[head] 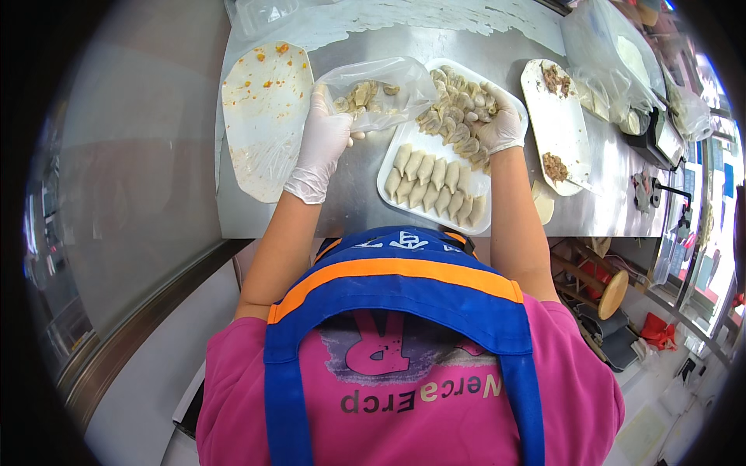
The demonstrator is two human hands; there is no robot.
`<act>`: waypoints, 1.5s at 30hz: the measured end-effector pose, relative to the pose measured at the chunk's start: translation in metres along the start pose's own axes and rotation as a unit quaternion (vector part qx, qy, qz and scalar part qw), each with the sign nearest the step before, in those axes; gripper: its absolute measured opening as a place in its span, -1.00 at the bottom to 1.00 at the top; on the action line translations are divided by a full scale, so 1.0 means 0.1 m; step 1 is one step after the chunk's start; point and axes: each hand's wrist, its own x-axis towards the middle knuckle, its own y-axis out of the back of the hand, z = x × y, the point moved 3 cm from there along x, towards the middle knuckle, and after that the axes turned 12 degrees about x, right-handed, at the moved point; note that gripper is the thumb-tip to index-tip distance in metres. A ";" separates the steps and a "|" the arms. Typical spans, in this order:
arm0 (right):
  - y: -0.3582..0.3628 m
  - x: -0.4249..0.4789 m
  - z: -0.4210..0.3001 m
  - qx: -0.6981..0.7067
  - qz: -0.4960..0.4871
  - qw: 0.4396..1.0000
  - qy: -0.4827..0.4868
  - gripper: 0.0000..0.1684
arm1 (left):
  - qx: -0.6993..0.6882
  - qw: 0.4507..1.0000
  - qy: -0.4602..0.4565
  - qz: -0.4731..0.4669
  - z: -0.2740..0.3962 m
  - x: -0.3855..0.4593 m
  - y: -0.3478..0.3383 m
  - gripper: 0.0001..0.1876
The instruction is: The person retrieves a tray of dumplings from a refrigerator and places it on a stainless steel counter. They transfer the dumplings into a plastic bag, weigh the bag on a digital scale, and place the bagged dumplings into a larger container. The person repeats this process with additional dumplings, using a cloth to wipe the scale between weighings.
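My left hand, in a thin white glove, grips a clear plastic bag by its left end. Several dumplings lie inside the bag. My right hand, gloved as well, rests with bent fingers on the crescent-shaped dumplings at the right side of a white tray; whether it holds any of them I cannot tell. Two rows of pale, pointed dumplings lie in the near part of the same tray. The bag's right end touches or overhangs the tray's far left part.
A white tray with orange bits lies at the left of the metal table. On the right stands a narrower white tray with brown filling at both ends. Beyond it are plastic bags and a dark device. A wooden stool stands below.
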 end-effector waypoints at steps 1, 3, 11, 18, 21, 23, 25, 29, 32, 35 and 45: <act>-0.11 -0.07 0.00 -0.010 0.007 1.000 0.021 -0.79 | -0.001 1.000 0.001 -0.003 -0.01 0.00 0.00 -0.13; -0.31 -0.19 0.02 -0.031 0.019 0.997 0.066 -0.84 | -0.004 1.000 -0.001 -0.011 -0.04 0.02 0.00 -0.14; -0.35 -0.07 0.02 -0.180 0.019 0.976 0.119 -0.72 | 0.010 1.000 0.000 -0.005 -0.04 -0.04 -0.02 -0.18; -1.07 -0.15 0.96 -0.365 -0.087 0.926 0.044 -0.60 | 0.028 0.999 -0.037 -0.013 0.00 -0.09 -0.06 -0.16; -0.78 0.23 0.94 -0.518 -0.088 0.819 0.231 -0.58 | 0.064 0.997 -0.044 -0.024 0.02 -0.13 -0.08 -0.15; -0.74 0.20 0.79 -0.483 -0.105 0.836 0.237 -0.60 | 0.104 0.994 -0.021 -0.031 0.01 -0.15 -0.03 -0.15; -0.96 -0.22 0.52 -0.323 -0.129 0.932 0.106 -0.65 | 0.101 0.994 -0.021 -0.026 -0.05 -0.17 0.04 -0.16; -0.36 -0.11 -0.09 -0.551 0.026 0.793 0.258 -0.64 | 0.066 0.997 -0.038 -0.020 -0.06 -0.18 0.02 -0.15; -0.36 -0.12 0.20 -0.720 -0.002 0.664 0.201 -0.48 | 0.041 0.998 -0.049 -0.023 -0.02 -0.14 -0.01 -0.15; -0.48 -0.11 0.49 -0.762 0.043 0.621 0.175 -0.47 | 0.052 0.998 -0.013 -0.044 0.05 -0.13 -0.01 -0.18; 0.17 0.04 0.20 -0.186 0.046 0.972 0.137 -0.75 | 0.039 0.998 -0.010 -0.046 0.01 -0.14 0.00 -0.20</act>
